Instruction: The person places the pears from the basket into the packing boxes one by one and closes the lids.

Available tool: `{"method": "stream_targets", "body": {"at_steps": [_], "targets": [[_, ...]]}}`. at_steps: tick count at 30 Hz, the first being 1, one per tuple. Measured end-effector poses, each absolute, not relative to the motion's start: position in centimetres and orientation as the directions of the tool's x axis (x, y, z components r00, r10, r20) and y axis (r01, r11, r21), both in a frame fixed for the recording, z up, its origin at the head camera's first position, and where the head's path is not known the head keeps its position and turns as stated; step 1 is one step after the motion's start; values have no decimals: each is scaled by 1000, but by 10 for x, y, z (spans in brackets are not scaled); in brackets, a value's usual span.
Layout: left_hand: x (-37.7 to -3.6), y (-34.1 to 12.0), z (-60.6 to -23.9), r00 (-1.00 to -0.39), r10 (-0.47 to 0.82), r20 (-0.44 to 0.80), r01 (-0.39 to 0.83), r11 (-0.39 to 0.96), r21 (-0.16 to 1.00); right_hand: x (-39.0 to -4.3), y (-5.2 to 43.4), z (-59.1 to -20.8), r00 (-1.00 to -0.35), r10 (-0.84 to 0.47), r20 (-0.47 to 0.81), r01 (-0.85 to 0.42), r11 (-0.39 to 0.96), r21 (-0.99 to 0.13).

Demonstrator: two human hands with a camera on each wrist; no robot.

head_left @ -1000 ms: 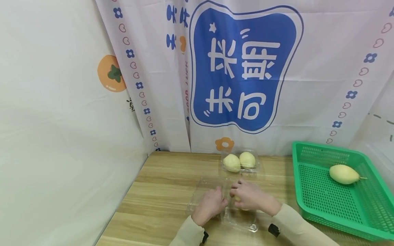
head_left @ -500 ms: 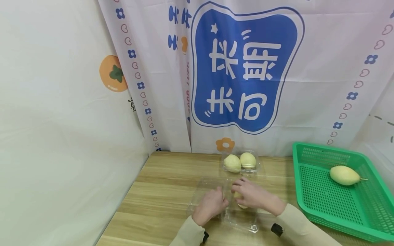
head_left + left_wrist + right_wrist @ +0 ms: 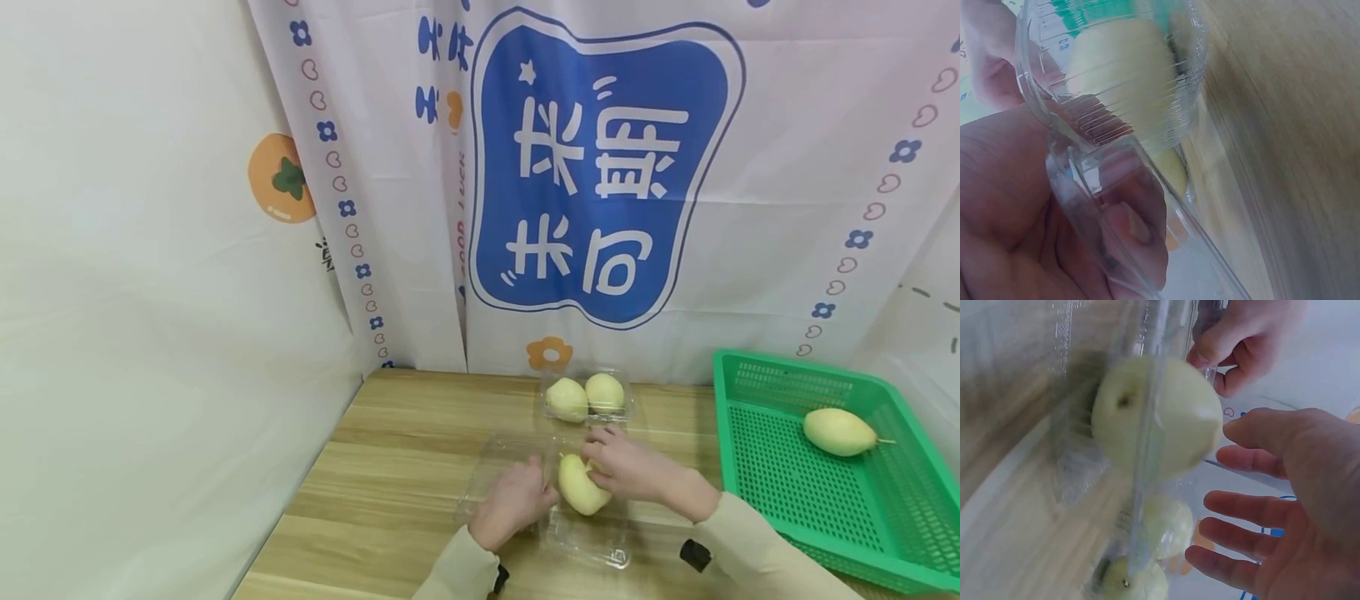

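A pale yellow pear lies in one half of a clear plastic clamshell box that stands open on the table. With curled fingers my left hand grips the box where its two halves meet; the left wrist view shows the fingers behind the clear plastic. My right hand is at the pear's right side. Its fingers are spread and loosely bent in the right wrist view, the thumb right at the pear's surface.
Behind, by the curtain, another clear box holds two pears. A green basket at the right has one pear in it. White cloth walls the left side of the wooden table.
My right hand has let go of the pear and drawn off to the right, uncovering more of it. My left hand has stayed on the box.
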State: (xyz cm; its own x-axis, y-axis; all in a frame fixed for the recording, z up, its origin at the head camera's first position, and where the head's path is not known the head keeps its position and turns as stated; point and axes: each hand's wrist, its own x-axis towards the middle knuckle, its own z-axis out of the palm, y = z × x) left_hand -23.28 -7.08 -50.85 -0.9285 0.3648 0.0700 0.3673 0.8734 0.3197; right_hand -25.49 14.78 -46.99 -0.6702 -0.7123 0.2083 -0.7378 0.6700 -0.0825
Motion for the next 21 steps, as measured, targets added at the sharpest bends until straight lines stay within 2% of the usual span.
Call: {"method": "stream_targets", "body": {"at_steps": [9,15,21], "targets": [[-233,-70,-511,-928,366,76,370,870,325,-255,169,-447,-666,-712,221,-736,675,-42],[-233,-70,-510,-931,358,75,362,871,332,-258,187,-431,-710,-676,197,-699,710,-85],[-232,-70,-509,-935,349,70,352,876,330,-265,203,-422,-714,-649,264,-685,725,-70]]}}
